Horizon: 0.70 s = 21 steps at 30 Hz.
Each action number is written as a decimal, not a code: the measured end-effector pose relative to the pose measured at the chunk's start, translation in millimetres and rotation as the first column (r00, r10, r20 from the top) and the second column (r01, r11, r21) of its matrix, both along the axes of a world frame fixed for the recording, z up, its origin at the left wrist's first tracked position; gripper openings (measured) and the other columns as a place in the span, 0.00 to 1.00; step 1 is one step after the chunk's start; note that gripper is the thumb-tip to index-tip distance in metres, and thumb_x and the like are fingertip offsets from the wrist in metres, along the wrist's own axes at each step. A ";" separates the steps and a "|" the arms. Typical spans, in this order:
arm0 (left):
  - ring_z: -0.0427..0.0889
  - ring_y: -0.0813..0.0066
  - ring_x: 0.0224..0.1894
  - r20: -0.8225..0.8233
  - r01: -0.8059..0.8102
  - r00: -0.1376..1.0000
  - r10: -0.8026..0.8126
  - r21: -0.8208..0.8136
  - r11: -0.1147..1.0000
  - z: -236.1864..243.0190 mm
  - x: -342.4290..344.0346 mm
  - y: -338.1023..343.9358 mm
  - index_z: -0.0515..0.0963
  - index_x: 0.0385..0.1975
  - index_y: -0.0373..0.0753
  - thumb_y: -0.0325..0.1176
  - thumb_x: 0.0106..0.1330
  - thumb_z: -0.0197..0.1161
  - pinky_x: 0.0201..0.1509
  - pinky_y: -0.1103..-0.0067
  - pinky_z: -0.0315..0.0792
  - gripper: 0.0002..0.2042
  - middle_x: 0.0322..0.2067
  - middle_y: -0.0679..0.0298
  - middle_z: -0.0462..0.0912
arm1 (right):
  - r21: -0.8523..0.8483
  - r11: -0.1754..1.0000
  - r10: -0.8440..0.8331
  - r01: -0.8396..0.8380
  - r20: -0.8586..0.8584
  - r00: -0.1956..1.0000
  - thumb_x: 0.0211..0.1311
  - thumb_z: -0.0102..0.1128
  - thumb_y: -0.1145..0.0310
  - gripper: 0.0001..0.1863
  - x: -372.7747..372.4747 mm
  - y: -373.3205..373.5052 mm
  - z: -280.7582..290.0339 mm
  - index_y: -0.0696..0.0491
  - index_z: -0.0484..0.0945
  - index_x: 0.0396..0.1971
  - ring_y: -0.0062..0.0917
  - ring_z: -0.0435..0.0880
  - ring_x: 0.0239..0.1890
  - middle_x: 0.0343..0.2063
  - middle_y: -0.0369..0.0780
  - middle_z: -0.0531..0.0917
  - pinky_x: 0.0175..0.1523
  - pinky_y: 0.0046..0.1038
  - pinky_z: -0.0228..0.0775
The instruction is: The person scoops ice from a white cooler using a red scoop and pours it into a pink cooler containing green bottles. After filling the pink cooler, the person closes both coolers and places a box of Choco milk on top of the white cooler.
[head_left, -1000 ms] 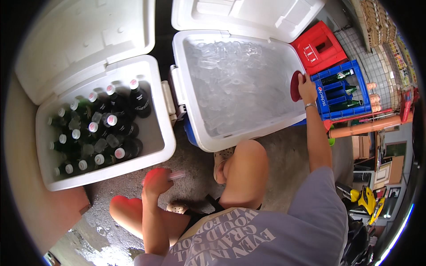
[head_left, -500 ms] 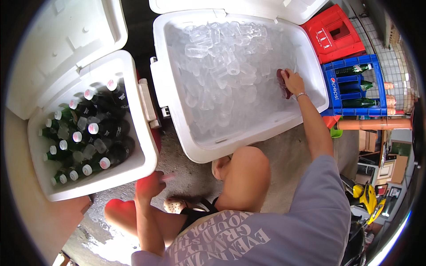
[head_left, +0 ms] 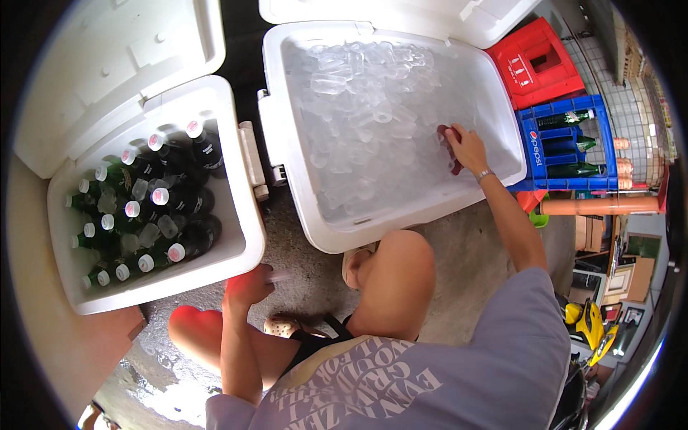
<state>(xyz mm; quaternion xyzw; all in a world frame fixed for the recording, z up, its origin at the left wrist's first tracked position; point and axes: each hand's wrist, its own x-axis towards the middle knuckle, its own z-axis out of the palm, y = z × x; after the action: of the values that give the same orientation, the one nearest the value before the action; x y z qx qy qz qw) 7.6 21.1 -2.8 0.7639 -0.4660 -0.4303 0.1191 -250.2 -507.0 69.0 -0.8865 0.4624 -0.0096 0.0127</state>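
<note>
My right hand (head_left: 467, 150) is closed on a dark red object with a rounded edge (head_left: 450, 149), and its kind I cannot make out. It reaches into the right part of a large white cooler (head_left: 315, 215) filled with tube ice (head_left: 373, 100). My left hand (head_left: 247, 285) is closed low beside the smaller white cooler (head_left: 247, 247), with a pale translucent piece (head_left: 285, 274) sticking out of its fingers. Inside that smaller cooler stand several dark and green bottles (head_left: 208, 150) with white caps, ice pieces (head_left: 149, 235) lying among them.
Both cooler lids (head_left: 122, 64) are raised. On the right are a red crate (head_left: 523, 79) and a blue crate (head_left: 532, 154) holding green bottles (head_left: 573, 170). An orange pipe (head_left: 602, 206) and a yellow motorbike part (head_left: 589, 326) show farther right. My bent knee (head_left: 401, 265) is close to the large cooler.
My right hand has moved a little left and nearer over the ice with the dark red object. My left hand stays low beside the smaller cooler. The whole view has shifted slightly.
</note>
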 end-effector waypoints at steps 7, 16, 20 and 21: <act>0.82 0.56 0.35 0.007 -0.035 0.999 0.035 -0.025 0.999 -0.8 -1.7 12.3 0.81 0.31 0.41 0.34 0.46 0.64 0.42 0.65 0.75 0.11 0.29 0.54 0.82 | 0.156 0.973 -0.156 0.172 -0.105 0.982 0.66 0.43 0.43 0.28 10.6 -19.5 -10.5 0.49 0.75 0.52 0.48 0.79 0.44 0.38 0.50 0.83 0.49 0.42 0.70; 0.82 0.55 0.32 0.066 -0.047 0.996 0.056 -0.128 0.991 7.8 2.3 11.2 0.82 0.29 0.41 0.32 0.47 0.63 0.41 0.66 0.75 0.09 0.26 0.56 0.82 | 0.376 0.924 -0.172 0.069 0.247 0.954 0.69 0.44 0.43 0.31 -7.4 16.4 -14.1 0.57 0.76 0.52 0.32 0.81 0.48 0.45 0.44 0.83 0.54 0.30 0.68; 0.82 0.55 0.34 0.024 -0.043 0.999 0.045 -0.074 0.996 3.3 0.9 12.8 0.81 0.30 0.41 0.33 0.46 0.63 0.42 0.65 0.75 0.10 0.27 0.54 0.82 | 0.522 0.853 -0.239 0.011 0.371 0.897 0.70 0.44 0.44 0.31 7.8 28.0 -15.2 0.58 0.76 0.52 0.27 0.78 0.50 0.48 0.42 0.81 0.55 0.28 0.67; 0.82 0.55 0.35 0.014 -0.039 0.999 0.040 -0.067 0.997 2.2 1.8 12.3 0.81 0.30 0.41 0.33 0.46 0.63 0.42 0.65 0.75 0.10 0.28 0.54 0.82 | 0.604 0.797 -0.330 0.023 0.403 0.853 0.70 0.44 0.44 0.31 11.9 23.8 -15.4 0.58 0.75 0.52 0.27 0.78 0.51 0.48 0.43 0.80 0.56 0.28 0.67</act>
<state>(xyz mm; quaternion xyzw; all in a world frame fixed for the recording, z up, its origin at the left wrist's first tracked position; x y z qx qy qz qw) 9.5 33.4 -0.6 0.7720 -0.4656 -0.4062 0.1494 -238.3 -483.1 53.7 -0.7588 0.5078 -0.0937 0.3970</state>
